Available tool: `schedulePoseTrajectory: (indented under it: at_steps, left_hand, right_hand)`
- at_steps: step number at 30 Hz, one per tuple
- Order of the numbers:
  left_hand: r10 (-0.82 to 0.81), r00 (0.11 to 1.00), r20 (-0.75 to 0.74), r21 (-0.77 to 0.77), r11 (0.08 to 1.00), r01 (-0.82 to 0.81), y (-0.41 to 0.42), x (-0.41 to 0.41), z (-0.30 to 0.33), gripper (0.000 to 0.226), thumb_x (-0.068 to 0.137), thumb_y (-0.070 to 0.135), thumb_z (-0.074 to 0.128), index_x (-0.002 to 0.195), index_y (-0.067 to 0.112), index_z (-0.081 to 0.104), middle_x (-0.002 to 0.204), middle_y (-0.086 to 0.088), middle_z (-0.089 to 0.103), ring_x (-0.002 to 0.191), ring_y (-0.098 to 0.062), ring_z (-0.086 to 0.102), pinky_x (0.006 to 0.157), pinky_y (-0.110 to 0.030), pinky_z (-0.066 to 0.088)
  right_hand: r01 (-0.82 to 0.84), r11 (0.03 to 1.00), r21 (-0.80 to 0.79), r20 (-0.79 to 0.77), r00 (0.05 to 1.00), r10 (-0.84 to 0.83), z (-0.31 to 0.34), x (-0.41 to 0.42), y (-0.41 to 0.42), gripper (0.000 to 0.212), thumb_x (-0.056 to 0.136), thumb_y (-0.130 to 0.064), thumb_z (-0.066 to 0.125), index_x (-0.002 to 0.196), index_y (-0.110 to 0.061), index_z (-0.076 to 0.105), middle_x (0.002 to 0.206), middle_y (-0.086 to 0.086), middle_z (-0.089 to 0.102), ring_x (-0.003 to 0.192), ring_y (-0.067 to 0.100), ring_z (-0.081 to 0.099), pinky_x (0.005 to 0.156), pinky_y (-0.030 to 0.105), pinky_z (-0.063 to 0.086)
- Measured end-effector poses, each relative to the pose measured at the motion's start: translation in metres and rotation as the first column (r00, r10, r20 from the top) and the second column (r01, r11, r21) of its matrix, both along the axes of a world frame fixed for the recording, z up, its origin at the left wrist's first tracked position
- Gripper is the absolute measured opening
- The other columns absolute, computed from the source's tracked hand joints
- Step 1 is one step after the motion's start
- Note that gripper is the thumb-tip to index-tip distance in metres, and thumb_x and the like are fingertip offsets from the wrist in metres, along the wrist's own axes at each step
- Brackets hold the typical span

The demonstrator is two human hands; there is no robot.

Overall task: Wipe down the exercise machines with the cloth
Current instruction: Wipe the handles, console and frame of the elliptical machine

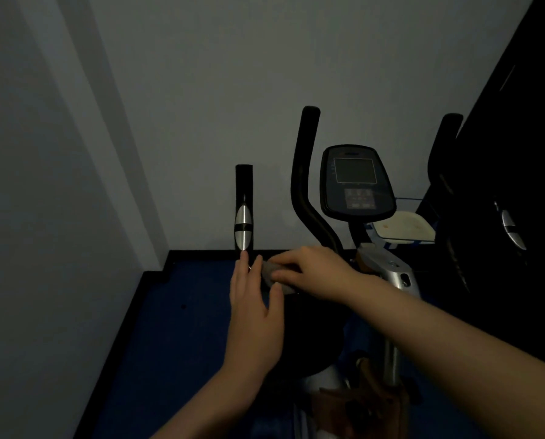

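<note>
Cloth (272, 275), grey, bunched: gripped in right hand (312, 270) just below handlebar grip (243, 210), long axis upright, directly above; left hand (255, 312), fingers straight, touching cloth, equally near.

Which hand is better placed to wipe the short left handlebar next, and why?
Probably the right hand: it already pinches the cloth just below the handlebar. The left hand lies open beside it, holding nothing.
</note>
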State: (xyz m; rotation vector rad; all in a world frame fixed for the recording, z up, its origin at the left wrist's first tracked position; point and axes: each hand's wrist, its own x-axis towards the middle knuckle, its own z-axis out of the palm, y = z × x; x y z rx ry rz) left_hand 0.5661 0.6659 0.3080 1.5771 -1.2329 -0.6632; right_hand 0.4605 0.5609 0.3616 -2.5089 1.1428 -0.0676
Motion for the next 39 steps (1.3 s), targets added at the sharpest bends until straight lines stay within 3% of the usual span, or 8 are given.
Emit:
schedulePoseTrajectory:
  at_steps: [4, 8, 13, 20, 25, 31, 35, 39]
  left_hand:
    - [0.005, 1.0, -0.028, -0.017, 1.0, -0.006, 0.002, 0.0, 0.001, 0.053, 0.101, 0.03, 0.042, 0.151, 0.034, 0.021, 0.156, 0.028, -0.001, 0.142, 0.011, -0.004, 0.11, -0.015, 0.007]
    - [0.003, 0.999, -0.04, -0.021, 1.0, -0.004, 0.001, 0.001, 0.0, 0.054, 0.102, 0.027, 0.041, 0.151, 0.033, 0.02, 0.156, 0.028, 0.0, 0.142, 0.01, -0.002, 0.111, -0.015, 0.01]
    - [-0.004, 0.997, -0.076, -0.02, 1.0, 0.002, 0.003, 0.0, 0.002, 0.054, 0.102, 0.032, 0.039, 0.15, 0.038, 0.016, 0.154, 0.032, -0.001, 0.14, 0.015, -0.004, 0.114, -0.018, 0.007]
    - [-0.013, 0.996, -0.094, -0.029, 1.0, 0.01, 0.001, 0.0, 0.002, 0.055, 0.101, 0.032, 0.04, 0.149, 0.04, 0.014, 0.154, 0.032, -0.001, 0.141, 0.012, -0.004, 0.114, -0.02, 0.008]
    - [-0.016, 0.998, -0.064, -0.019, 1.0, 0.014, 0.003, 0.001, -0.001, 0.057, 0.101, 0.031, 0.041, 0.151, 0.038, 0.014, 0.157, 0.028, -0.004, 0.141, 0.012, -0.007, 0.112, -0.018, 0.006]
    - [-0.008, 0.999, -0.053, -0.015, 1.0, 0.008, 0.001, 0.0, -0.001, 0.056, 0.102, 0.03, 0.039, 0.152, 0.033, 0.014, 0.157, 0.025, 0.0, 0.141, 0.011, -0.006, 0.111, -0.016, 0.005]
    - [0.008, 0.999, -0.042, -0.023, 1.0, -0.009, 0.001, 0.001, -0.002, 0.057, 0.101, 0.029, 0.041, 0.152, 0.034, 0.016, 0.158, 0.024, 0.002, 0.142, 0.01, -0.003, 0.109, -0.014, 0.006]
    - [0.012, 0.999, -0.034, -0.022, 1.0, -0.013, 0.001, 0.0, -0.002, 0.057, 0.101, 0.027, 0.041, 0.152, 0.035, 0.016, 0.158, 0.024, 0.001, 0.141, 0.012, -0.005, 0.102, -0.004, 0.003]
  right_hand:
    - [-0.074, 0.974, -0.214, -0.153, 0.987, 0.042, 0.007, -0.014, -0.001, 0.04, 0.09, -0.048, 0.058, 0.129, -0.038, 0.057, 0.124, -0.007, 0.065, 0.11, 0.016, 0.06, 0.09, 0.035, 0.049]
    - [0.036, 0.994, 0.104, 0.154, 0.987, -0.052, -0.011, 0.017, 0.0, 0.032, 0.092, -0.044, 0.058, 0.121, -0.034, 0.065, 0.113, -0.005, 0.07, 0.105, 0.013, 0.062, 0.091, 0.038, 0.05]
    - [-0.06, 0.997, -0.055, -0.116, 0.992, 0.054, 0.009, -0.012, -0.01, 0.043, 0.083, -0.051, 0.067, 0.124, -0.042, 0.061, 0.12, -0.012, 0.067, 0.108, 0.009, 0.061, 0.093, 0.033, 0.049]
    - [0.044, 0.987, 0.158, 0.148, 0.987, -0.068, -0.004, 0.019, -0.005, 0.033, 0.088, -0.043, 0.065, 0.12, -0.035, 0.066, 0.109, -0.006, 0.071, 0.099, 0.008, 0.063, 0.088, 0.034, 0.052]
    - [-0.069, 0.997, -0.041, -0.189, 0.98, 0.06, 0.018, -0.015, -0.007, 0.038, 0.088, -0.044, 0.064, 0.125, -0.038, 0.062, 0.113, -0.006, 0.07, 0.101, 0.013, 0.063, 0.087, 0.033, 0.05]
    - [0.036, 0.979, 0.198, 0.101, 0.993, -0.057, 0.0, 0.016, -0.012, 0.031, 0.088, -0.039, 0.066, 0.117, -0.028, 0.069, 0.107, -0.001, 0.072, 0.098, 0.011, 0.064, 0.09, 0.039, 0.052]
    - [-0.056, 0.995, 0.082, -0.062, 0.996, 0.061, 0.01, -0.007, -0.011, 0.036, 0.087, -0.038, 0.067, 0.123, -0.031, 0.066, 0.111, -0.005, 0.071, 0.099, 0.009, 0.063, 0.09, 0.033, 0.05]
    - [-0.004, 0.996, 0.091, -0.007, 1.0, 0.005, 0.009, 0.005, -0.012, 0.031, 0.087, -0.037, 0.067, 0.117, -0.028, 0.069, 0.109, -0.002, 0.072, 0.099, 0.012, 0.064, 0.089, 0.034, 0.051]
